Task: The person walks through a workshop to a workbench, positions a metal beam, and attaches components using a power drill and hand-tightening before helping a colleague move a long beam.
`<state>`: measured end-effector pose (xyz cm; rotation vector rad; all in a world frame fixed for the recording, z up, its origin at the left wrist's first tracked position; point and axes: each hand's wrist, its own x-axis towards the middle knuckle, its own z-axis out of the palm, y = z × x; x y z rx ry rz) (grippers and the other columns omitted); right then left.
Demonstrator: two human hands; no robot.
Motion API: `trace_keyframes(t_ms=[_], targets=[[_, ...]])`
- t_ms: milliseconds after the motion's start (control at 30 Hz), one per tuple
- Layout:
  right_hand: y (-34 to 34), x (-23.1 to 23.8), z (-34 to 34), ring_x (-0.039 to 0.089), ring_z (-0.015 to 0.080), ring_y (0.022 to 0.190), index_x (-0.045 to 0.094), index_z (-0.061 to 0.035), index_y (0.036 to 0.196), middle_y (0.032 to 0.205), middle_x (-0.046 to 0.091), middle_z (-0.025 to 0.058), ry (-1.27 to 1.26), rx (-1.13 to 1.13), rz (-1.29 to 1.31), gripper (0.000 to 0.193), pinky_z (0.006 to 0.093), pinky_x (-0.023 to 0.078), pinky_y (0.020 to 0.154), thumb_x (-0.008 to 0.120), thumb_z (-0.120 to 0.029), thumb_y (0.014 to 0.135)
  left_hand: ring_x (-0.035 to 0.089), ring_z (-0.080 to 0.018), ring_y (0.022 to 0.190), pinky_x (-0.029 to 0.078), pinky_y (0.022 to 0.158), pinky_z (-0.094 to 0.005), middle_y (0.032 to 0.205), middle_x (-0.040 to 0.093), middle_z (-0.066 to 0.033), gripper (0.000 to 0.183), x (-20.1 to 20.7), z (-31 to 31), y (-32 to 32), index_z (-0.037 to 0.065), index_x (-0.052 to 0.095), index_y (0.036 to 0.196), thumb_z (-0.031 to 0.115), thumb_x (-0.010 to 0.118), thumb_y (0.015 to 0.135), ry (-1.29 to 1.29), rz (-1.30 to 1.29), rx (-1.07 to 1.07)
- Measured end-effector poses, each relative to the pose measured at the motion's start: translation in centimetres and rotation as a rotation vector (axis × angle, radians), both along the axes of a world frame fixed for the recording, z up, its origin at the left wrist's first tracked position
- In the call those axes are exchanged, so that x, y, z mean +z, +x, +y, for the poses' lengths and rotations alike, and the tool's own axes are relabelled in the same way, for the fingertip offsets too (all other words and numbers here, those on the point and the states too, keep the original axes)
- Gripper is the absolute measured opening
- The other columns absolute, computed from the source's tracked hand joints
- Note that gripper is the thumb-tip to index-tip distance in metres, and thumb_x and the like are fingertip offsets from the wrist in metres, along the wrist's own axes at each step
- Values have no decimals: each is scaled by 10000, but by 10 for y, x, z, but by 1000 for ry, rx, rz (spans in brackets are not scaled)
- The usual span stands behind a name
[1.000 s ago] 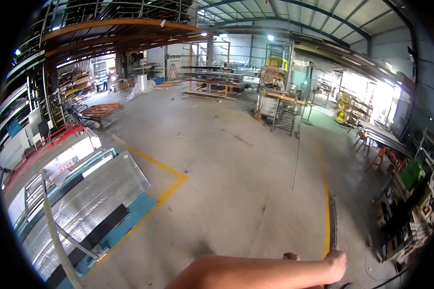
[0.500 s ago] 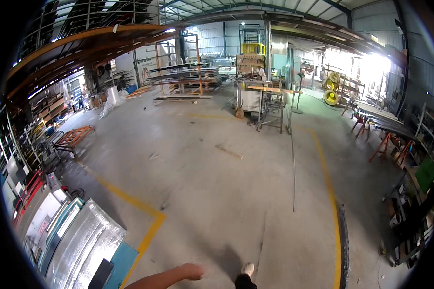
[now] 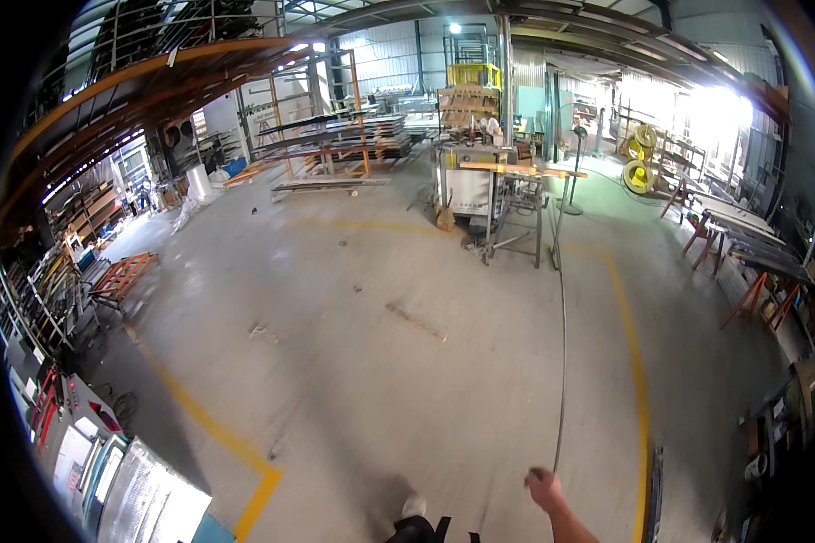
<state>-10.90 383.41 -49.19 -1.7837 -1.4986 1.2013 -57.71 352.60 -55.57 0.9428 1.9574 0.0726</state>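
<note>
My right hand (image 3: 544,489) comes in from the lower edge, its fingers loosely curled and somewhat blurred, with nothing seen in them. In the picture it overlaps the near end of a long thin rod or line (image 3: 562,362) on the floor, and I see no sign of a grip on it. My left hand is out of the picture. One shoe (image 3: 414,506) of mine shows at the bottom, left of that hand.
Ahead stands a cluttered workbench (image 3: 469,185) with a metal stand (image 3: 516,217). A flat scrap strip (image 3: 417,322) lies on the concrete. Yellow floor lines (image 3: 638,380) run on both sides. Foil-wrapped sheets (image 3: 149,498) stand lower left; orange trestles (image 3: 747,299) are at right.
The view has moved forward over the floor, bringing the workbench closer. My left forearm and hand have left the picture, and my right hand has come in at the bottom.
</note>
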Motion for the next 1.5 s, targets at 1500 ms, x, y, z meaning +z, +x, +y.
trace_keyframes(t_ms=[1500], targets=[[482,-156,1117,674,373,879,677,-14,1189,984,711,215,209,141,-505,343,495,523,796,651,-258,949,672,-389,966,526,826,-476,1049,728,-198,270,-149,1439,327,31,736,1054,203,647,865,431,-202,-696]])
